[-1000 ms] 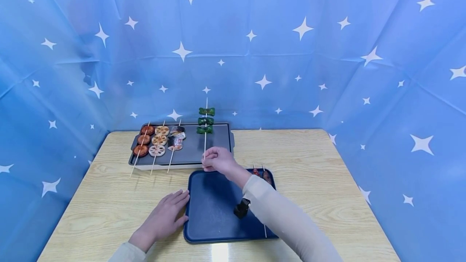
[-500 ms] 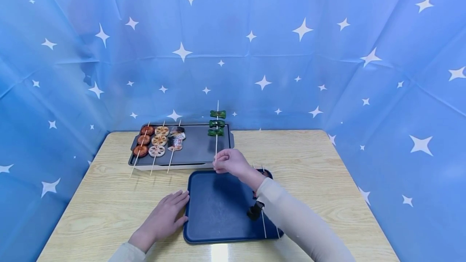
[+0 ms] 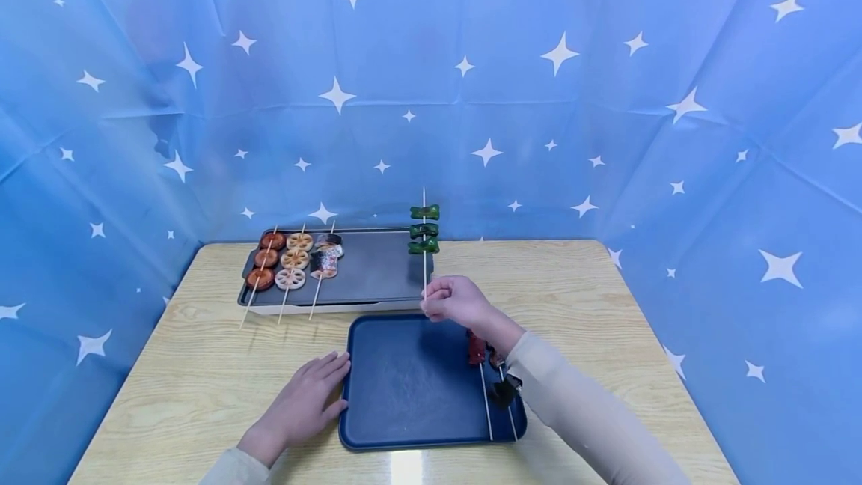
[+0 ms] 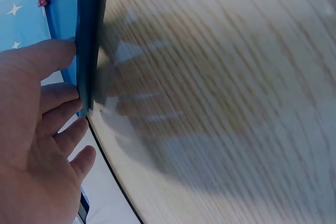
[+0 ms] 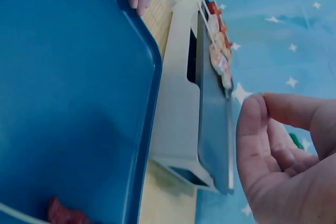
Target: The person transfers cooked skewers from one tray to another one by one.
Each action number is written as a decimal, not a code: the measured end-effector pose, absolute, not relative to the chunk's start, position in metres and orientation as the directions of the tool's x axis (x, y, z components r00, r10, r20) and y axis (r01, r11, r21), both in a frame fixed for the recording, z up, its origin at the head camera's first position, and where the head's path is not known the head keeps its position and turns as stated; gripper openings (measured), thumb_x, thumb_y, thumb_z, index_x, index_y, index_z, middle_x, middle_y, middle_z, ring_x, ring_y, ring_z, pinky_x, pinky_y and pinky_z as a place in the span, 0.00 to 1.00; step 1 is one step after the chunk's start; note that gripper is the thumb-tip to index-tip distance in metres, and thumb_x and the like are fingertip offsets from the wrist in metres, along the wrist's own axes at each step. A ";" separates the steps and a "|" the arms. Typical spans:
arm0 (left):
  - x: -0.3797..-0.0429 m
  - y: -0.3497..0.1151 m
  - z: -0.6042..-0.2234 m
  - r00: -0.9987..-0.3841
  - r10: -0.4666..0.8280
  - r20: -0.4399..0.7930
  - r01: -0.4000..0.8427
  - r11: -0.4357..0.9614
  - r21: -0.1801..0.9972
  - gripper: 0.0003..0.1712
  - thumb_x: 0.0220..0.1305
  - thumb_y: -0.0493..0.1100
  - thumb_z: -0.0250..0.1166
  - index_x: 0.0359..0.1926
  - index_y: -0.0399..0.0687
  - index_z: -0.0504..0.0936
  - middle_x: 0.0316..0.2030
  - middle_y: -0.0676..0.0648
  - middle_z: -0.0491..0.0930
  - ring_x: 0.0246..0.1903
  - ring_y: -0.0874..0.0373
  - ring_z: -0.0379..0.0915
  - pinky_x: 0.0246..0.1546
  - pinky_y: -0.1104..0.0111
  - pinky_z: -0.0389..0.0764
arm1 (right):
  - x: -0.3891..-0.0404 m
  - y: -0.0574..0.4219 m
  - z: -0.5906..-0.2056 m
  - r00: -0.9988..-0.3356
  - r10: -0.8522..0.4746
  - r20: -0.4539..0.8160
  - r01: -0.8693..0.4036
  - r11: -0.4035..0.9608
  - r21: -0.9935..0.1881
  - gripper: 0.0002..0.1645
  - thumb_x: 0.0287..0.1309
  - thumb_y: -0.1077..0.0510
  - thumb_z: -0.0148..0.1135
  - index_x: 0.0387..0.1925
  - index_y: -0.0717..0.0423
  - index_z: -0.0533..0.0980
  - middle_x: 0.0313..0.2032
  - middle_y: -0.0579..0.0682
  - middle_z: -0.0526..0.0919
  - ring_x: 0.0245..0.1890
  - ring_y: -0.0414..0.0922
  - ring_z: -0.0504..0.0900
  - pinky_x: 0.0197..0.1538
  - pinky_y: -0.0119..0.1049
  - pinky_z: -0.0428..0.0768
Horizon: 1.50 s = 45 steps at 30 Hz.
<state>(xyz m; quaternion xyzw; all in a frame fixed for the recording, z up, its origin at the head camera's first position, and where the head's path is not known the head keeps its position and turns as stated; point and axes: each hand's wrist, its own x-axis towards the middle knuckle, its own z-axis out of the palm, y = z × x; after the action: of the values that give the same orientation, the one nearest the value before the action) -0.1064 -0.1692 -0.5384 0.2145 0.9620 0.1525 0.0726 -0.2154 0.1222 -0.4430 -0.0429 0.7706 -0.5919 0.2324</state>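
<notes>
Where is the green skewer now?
In the head view, the green skewer is pinched in the right hand, near the right end of the grill, beyond the blue tray.

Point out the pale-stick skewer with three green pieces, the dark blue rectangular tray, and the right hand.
Pale-stick skewer with three green pieces (image 3: 424,230), head view: middle green piece.
Dark blue rectangular tray (image 3: 404,388), head view: bare surface.
Right hand (image 3: 462,302), head view: its middle.

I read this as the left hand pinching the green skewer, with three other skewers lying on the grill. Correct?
Not quite: the right hand, not the left hand, pinches the green skewer, as the head view shows. Three other skewers do lie on the grill.
</notes>
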 end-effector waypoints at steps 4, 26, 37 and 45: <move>-0.107 -0.169 -0.538 -0.898 0.433 -0.075 0.389 0.862 0.324 0.34 0.64 0.52 0.65 0.66 0.40 0.71 0.69 0.45 0.68 0.70 0.46 0.61 0.71 0.48 0.62 | -0.213 0.134 -0.444 -0.889 -0.333 -0.313 0.207 0.315 -0.926 0.05 0.61 0.65 0.62 0.36 0.63 0.73 0.20 0.43 0.69 0.31 0.41 0.78 0.44 0.41 0.86; -0.106 -0.169 -0.537 -0.896 0.438 -0.067 0.393 0.856 0.335 0.35 0.64 0.53 0.64 0.66 0.40 0.71 0.69 0.45 0.68 0.70 0.46 0.61 0.71 0.48 0.62 | -0.176 0.178 -0.465 -0.893 -0.287 -0.347 0.215 0.405 -0.888 0.06 0.54 0.70 0.61 0.36 0.68 0.75 0.27 0.55 0.84 0.27 0.44 0.84 0.40 0.49 0.88; -0.107 -0.169 -0.538 -0.901 0.428 -0.072 0.381 0.859 0.341 0.34 0.64 0.53 0.65 0.66 0.41 0.71 0.69 0.45 0.68 0.70 0.46 0.61 0.71 0.48 0.62 | -0.146 0.178 -0.479 -0.850 -0.345 -0.398 0.232 0.433 -0.871 0.05 0.50 0.72 0.61 0.31 0.69 0.75 0.23 0.50 0.82 0.23 0.40 0.81 0.33 0.40 0.88; -0.106 -0.169 -0.535 -0.900 0.431 -0.071 0.383 0.856 0.348 0.34 0.64 0.52 0.65 0.66 0.40 0.71 0.69 0.45 0.68 0.70 0.45 0.61 0.71 0.47 0.62 | -0.126 0.177 -0.489 -0.819 -0.371 -0.438 0.268 0.429 -0.863 0.05 0.49 0.73 0.62 0.30 0.68 0.74 0.22 0.50 0.83 0.23 0.39 0.81 0.32 0.38 0.88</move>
<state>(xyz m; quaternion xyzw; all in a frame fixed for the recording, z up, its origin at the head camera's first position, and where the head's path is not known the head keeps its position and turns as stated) -0.1057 -0.1685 -0.5353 0.2117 0.9605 0.1649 0.0733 -0.1257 0.1771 -0.4894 -0.0326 0.7904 -0.5335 0.2994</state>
